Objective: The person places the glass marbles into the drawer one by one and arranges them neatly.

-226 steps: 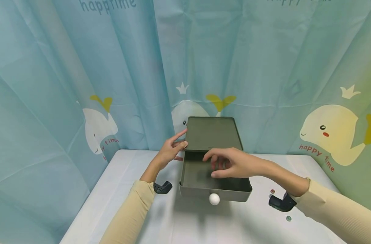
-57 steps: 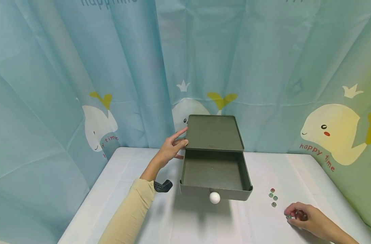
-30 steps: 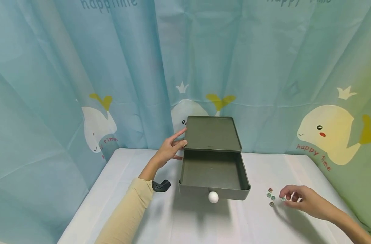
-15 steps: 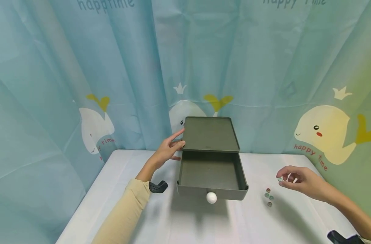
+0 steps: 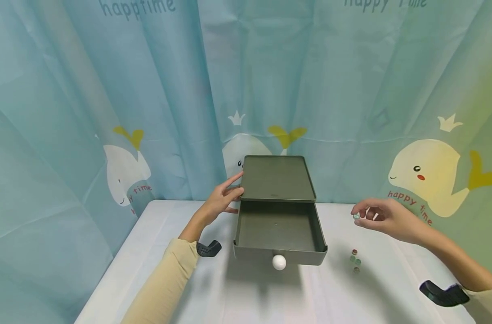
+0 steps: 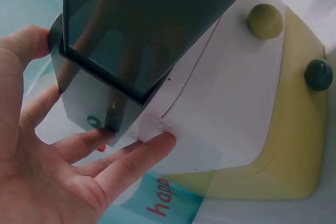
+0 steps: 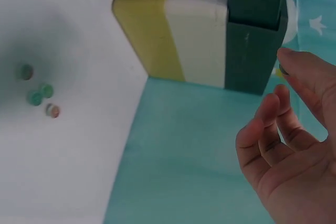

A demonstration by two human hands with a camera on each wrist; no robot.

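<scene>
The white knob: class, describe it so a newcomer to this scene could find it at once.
On the white table stands a drawer unit with its dark green top drawer open. Midway along that drawer's front is the white knob, round as a ball. It alone is white: the left wrist view shows a yellow-green knob and a dark green knob on the same unit.

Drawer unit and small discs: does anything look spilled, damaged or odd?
Nothing stands out as damaged or spilled. The drawer unit stands upright with its top drawer pulled out; four small discs lie loosely together on the table, and the right hand pinches another disc.
</scene>
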